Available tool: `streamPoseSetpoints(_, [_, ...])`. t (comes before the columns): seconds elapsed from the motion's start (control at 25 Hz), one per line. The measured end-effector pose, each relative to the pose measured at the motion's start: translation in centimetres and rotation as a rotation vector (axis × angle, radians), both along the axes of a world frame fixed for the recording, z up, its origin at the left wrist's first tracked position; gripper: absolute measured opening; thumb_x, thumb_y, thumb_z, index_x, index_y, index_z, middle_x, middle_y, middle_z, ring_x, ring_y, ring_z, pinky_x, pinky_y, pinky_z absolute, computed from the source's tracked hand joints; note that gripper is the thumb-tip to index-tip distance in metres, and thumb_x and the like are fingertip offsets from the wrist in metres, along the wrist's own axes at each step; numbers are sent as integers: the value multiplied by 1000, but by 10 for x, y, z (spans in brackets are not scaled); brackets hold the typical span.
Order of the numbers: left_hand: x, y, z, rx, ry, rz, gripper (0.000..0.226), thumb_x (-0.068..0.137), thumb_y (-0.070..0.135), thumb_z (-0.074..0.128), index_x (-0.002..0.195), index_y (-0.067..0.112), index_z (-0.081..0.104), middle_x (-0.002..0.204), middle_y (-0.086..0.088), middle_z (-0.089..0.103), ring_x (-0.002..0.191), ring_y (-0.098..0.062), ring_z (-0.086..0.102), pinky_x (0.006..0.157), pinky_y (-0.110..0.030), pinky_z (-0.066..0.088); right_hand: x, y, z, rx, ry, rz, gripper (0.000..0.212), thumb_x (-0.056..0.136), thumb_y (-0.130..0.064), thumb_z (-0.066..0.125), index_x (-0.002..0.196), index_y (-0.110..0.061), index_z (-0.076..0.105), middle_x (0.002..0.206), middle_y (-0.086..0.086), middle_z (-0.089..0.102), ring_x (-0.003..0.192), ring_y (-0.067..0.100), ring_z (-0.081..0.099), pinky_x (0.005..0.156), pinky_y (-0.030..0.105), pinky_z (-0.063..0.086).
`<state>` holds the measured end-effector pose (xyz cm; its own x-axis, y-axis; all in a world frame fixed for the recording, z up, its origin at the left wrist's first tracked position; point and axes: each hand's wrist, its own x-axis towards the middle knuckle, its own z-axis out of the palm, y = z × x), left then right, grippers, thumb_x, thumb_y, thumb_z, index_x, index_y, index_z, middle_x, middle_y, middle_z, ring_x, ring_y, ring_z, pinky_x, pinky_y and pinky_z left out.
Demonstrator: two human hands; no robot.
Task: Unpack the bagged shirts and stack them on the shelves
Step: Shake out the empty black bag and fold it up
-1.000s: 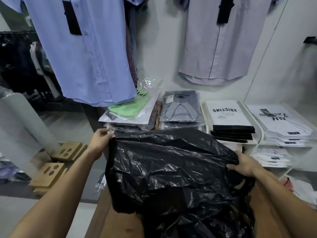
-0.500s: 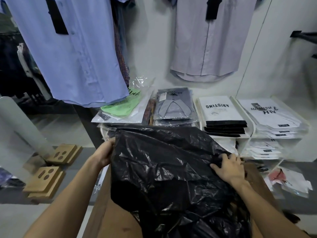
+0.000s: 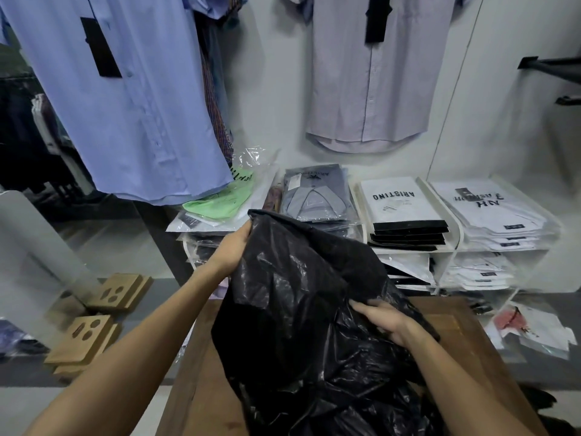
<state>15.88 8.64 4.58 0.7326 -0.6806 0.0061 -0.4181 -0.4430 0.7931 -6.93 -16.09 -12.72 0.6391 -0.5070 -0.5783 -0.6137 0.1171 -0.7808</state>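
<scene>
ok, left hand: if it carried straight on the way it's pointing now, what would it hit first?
Probably the stack of bagged shirts on the shelf top. The left hand grips the upper edge of the black plastic bag and points up and away toward the shelf. Depth is unclear from one view, so the green bagged shirt is also possible.

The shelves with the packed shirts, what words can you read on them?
"ARISTINO": upside down on the top white flat shirt box with a black edge.
"ARISTINO": tiny, on the clear-bagged grey folded shirt.
"HN" with a second word that is too blurred: on the white bagged shirt stack.
Black letters on the bright green bagged shirt: partly hidden, unreadable.
Small dark labels: too small.
</scene>
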Motion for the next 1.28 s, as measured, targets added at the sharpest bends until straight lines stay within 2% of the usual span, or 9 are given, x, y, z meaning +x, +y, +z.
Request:
streamPoseSetpoints(0.08, [1, -9, 13, -58, -1, 16, 38, 95, 56, 48, 124, 33, 57, 111, -3, 70, 109, -27, 63, 88, -30, 49, -7, 3, 4, -79, -42, 141, 112, 44, -73, 92, 137, -26, 51, 115, 2, 70, 98, 12, 70, 87, 26, 55])
streamPoseSetpoints(0.2, [14, -18, 40, -9, -434, -15, 17, 103, 38, 55, 106, 21, 55, 95, -9, 68, 92, -34, 65, 75, -37, 44, -17, -2, -5, -262, 39, 335, 109, 18, -73, 94, 111, -23, 68, 87, 4, 71, 73, 10, 67, 68, 18, 50])
streamPoseSetpoints(0.36, [38, -16, 99, 197, -668, -103, 29, 95, 54, 63, 96, 25, 65, 88, 0, 69, 89, -27, 62, 78, -41, 50, -35, -7, 12, -575, 195, 309, 25, 80, -37, 86, 99, -25, 75, 93, -6, 67, 93, 13, 64, 73, 19, 41])
streamPoseSetpoints(0.48, [46, -12, 125, 372, -770, -149, 34, 94, 62, 58, 95, 30, 68, 90, 6, 68, 91, -21, 61, 79, -41, 50, -45, -11, 15, -502, 214, 285, 19, 80, -39, 85, 86, -29, 69, 85, -11, 66, 83, 10, 64, 76, 22, 46])
streamPoseSetpoints(0.68, [40, -27, 136, 140, -586, -114, 24, 89, 49, 74, 91, 25, 71, 78, 2, 64, 78, -15, 59, 72, -26, 45, -16, 5, 71, -421, -421, -8, 25, 90, -10, 75, 107, -28, 69, 109, -3, 73, 116, 29, 67, 92, 24, 51])
streamPoseSetpoints(0.88, [22, -45, 141, 21, -190, -85, 22, 91, 15, 76, 108, 26, 68, 62, 4, 55, 53, -11, 48, 51, -20, 41, 6, 57, 199, -390, -788, 253, 76, 73, -48, 84, 140, -52, 49, 141, -17, 51, 124, 2, 57, 100, 15, 48])
streamPoseSetpoints(1.04, [11, -44, 142, -176, 239, -177, 41, 94, 6, 69, 125, 32, 62, 103, -17, 74, 92, -23, 66, 92, -35, 54, 30, 69, 225, -941, -641, 272, 33, 79, -50, 84, 103, -45, 62, 108, -11, 53, 98, -3, 53, 90, 30, 51])
streamPoseSetpoints(1.12, [13, -41, 137, -70, 168, -177, 47, 90, 18, 76, 131, 35, 58, 109, -9, 74, 99, -23, 67, 96, -38, 52, 38, 68, 220, -1076, -622, 316, 25, 80, -45, 84, 83, -39, 60, 89, -11, 55, 81, 2, 54, 77, 38, 52])
streamPoseSetpoints(1.28, [20, -37, 110, 400, -411, -125, 96, 69, 49, 88, 150, 38, 39, 125, -7, 62, 114, -25, 61, 98, -35, 49, 47, 88, 204, -1049, -790, 499, 24, 79, -37, 87, 79, -30, 64, 81, -8, 56, 75, 7, 56, 72, 42, 51])
